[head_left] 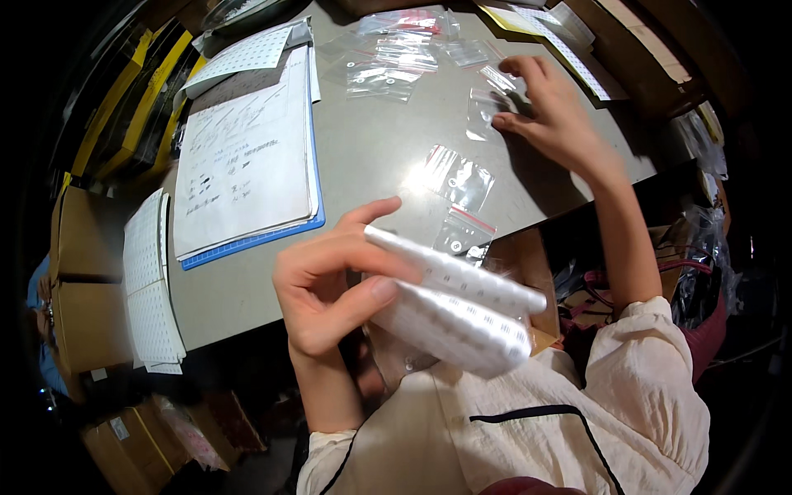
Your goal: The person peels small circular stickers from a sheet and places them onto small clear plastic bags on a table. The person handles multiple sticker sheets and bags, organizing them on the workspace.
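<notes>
Between the thumb and fingers of my left hand [326, 276], a white sheet of printed labels [462, 330] is pinched, folded over on itself and slightly blurred. It hangs in front of my shirt, at the table's near edge. My right hand [557, 120] reaches over the right side of the table, thumb and index finger spread apart. Under and beside its thumb lies a clear zip bag [481, 115]; whether they touch I cannot tell. Nearer to me lie another clear zip bag [466, 180] and one at the table edge [466, 231], each with a small round piece.
More zip bags [400, 54] lie in a loose pile at the far middle. A blue clipboard [247, 247] with written papers covers the left side, and label sheets [148, 280] hang over the left edge. Cardboard boxes [91, 280] stand left; papers [569, 49] lie far right.
</notes>
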{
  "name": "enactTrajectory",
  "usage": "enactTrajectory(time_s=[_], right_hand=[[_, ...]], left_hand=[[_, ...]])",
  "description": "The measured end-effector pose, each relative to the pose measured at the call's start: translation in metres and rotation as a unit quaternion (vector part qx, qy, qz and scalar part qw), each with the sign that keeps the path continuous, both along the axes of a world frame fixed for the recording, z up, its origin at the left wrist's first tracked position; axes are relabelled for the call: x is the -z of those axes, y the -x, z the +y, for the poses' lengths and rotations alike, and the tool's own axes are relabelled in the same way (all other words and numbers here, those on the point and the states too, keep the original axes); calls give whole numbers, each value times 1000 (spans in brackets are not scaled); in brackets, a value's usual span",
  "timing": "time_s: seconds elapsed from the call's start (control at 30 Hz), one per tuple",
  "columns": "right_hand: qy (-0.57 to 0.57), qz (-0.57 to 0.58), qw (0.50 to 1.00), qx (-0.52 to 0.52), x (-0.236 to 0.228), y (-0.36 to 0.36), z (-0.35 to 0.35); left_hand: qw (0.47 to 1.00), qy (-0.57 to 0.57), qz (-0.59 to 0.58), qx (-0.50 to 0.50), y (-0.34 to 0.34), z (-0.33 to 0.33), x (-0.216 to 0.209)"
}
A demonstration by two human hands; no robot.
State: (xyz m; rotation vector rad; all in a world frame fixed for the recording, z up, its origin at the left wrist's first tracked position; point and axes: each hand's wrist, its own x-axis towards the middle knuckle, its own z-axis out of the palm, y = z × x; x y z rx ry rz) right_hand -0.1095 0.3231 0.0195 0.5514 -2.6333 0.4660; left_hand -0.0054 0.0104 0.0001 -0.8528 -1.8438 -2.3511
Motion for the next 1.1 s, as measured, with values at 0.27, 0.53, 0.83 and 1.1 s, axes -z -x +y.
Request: enactTrajectory(time_s=[0.27,0.53,0.83,1.1], right_hand=[[7,-195,961,-198,-9,-46,-8],[-19,-164,910,-380,9,-76,-31],[362,-296,836,-288,-26,-96,-30],[134,-19,942,-307,-46,-85,-64]], left_hand=[[983,-170,11,61,-7,-15,9],[986,-168,-20,3,-27,-49,12],[977,72,-105,-168,-31,-16,-20],[964,176,-89,-177,-16,27,-35]])
